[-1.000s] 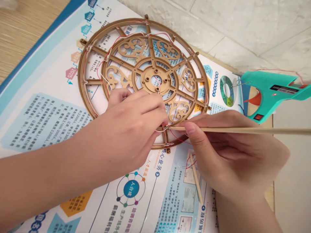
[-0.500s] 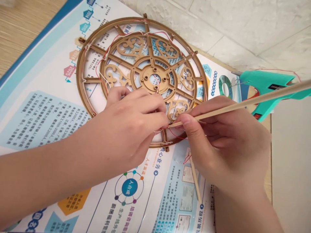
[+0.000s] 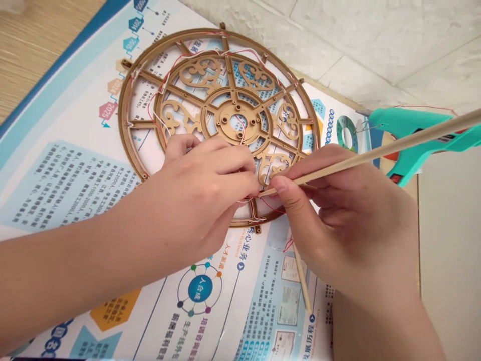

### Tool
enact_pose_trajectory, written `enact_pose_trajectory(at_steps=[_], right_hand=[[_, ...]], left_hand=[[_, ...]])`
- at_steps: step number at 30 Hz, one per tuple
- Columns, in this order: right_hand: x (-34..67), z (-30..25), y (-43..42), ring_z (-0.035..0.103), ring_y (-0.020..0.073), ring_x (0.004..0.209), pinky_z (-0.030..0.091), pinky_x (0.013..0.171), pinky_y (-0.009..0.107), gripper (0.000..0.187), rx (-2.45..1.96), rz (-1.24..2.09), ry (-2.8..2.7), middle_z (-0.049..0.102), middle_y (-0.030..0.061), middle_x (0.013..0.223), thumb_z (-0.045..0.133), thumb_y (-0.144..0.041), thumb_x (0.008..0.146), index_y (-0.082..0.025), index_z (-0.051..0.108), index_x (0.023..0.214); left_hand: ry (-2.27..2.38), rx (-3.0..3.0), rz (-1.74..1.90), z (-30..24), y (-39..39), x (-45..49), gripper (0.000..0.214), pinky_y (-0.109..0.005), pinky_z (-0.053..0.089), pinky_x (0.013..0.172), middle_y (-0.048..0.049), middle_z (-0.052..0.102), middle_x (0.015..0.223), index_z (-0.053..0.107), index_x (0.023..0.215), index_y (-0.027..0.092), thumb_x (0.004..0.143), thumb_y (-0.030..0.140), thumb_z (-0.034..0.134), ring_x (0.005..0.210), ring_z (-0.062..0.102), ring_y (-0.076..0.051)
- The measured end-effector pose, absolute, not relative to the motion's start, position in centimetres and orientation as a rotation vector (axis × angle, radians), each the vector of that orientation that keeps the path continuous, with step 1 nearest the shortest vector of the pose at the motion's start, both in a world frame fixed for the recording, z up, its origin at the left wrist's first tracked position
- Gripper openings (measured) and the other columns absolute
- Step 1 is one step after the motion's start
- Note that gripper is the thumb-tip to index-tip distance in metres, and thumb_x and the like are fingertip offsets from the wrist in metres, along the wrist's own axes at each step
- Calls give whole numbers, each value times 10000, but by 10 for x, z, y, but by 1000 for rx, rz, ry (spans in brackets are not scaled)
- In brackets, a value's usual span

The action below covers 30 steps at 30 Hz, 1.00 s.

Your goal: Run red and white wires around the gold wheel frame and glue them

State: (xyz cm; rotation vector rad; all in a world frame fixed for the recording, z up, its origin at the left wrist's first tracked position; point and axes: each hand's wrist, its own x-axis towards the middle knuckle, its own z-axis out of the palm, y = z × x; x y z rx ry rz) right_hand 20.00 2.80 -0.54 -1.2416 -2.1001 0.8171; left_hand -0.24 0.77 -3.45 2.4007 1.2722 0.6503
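A round brown filigree wheel frame (image 3: 221,36) lies flat on a printed poster, with thin red and white wires (image 3: 158,108) wound along its spokes and rim. My left hand (image 3: 199,193) covers its lower part, with the fingers curled over the rim near the wires. My right hand (image 3: 338,220) pinches a long wooden stick (image 3: 361,160), whose tip reaches the left fingertips at the lower rim. The wheel's lower edge is hidden under both hands. A second, shorter wooden stick (image 3: 302,281) lies on the poster below my right hand.
A teal hot glue gun (image 3: 409,130) with a red wire lies at the right, past the wheel. The blue-and-white poster (image 3: 71,185) rests on a wooden surface (image 3: 30,45). A white textured wall (image 3: 338,35) rises behind.
The stick's far end has swung up from level to rising toward the right. My right hand has moved slightly up and left, and the view has shifted slightly.
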Motion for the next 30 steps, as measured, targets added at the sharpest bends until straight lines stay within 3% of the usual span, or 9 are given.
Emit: enact_pose_trajectory(at_steps=[6, 11, 15, 18, 20, 23, 27, 30], right_hand=[[203, -6, 28, 702, 136, 704, 572, 523, 257, 75, -1228, 847, -2078, 692, -5, 858, 681, -221, 984, -242, 656, 916], [210, -10, 31, 707, 154, 694, 587, 616, 303, 156, -1146, 755, -1836, 683, 12, 812, 679, -95, 941, -225, 716, 863], [218, -7, 28, 688, 195, 797, 556, 718, 364, 242, -1122, 786, -1757, 673, 16, 827, 548, -91, 999, -249, 671, 863], [221, -1, 26, 594, 146, 665, 456, 575, 293, 240, -1294, 836, -1970, 607, -1, 733, 544, -177, 1028, -238, 640, 816], [220, 2, 26, 464, 104, 512, 346, 456, 260, 153, -1327, 827, -2175, 505, -46, 606, 665, -207, 955, -231, 642, 805], [217, 3, 28, 336, 83, 415, 266, 395, 248, 89, -1320, 788, -2323, 389, -94, 501, 749, -175, 860, -242, 691, 850], [216, 0, 30, 339, 80, 375, 266, 383, 248, 134, -1339, 800, -2354, 435, -93, 463, 696, -179, 911, -245, 689, 795], [216, -1, 30, 415, 84, 366, 322, 406, 247, 137, -1376, 771, -2354, 499, -89, 460, 676, -184, 920, -239, 698, 796]], left_hand=[[1242, 2386, 665, -34, 8, -3, 327, -461, 334, 823, 4, 708, 1030, 666, 928, 271, 951, 33, 444, 965, 628, -236], [1244, 2352, 694, -34, 8, -4, 328, -453, 324, 850, 6, 699, 1040, 694, 909, 265, 957, 39, 461, 974, 634, -219], [1242, 2328, 718, -35, 8, -3, 346, -445, 313, 852, 19, 709, 1041, 706, 898, 268, 947, 18, 471, 959, 625, -197], [1235, 2322, 736, -36, 7, -3, 345, -451, 317, 856, 21, 713, 1019, 709, 906, 276, 951, 28, 473, 947, 619, -196], [1245, 2321, 737, -36, 7, -3, 342, -459, 336, 868, 13, 720, 1027, 709, 907, 275, 954, 32, 472, 966, 623, -208], [1232, 2330, 717, -35, 8, -4, 326, -467, 375, 856, -3, 737, 1046, 708, 921, 275, 944, 34, 488, 978, 631, -228], [1217, 2365, 713, -34, 9, -6, 329, -468, 374, 821, 8, 744, 1016, 719, 1018, 303, 961, 65, 500, 933, 624, -226], [1205, 2365, 718, -34, 9, -6, 361, -470, 375, 810, 20, 759, 1025, 718, 1061, 311, 951, 47, 498, 960, 631, -234]])
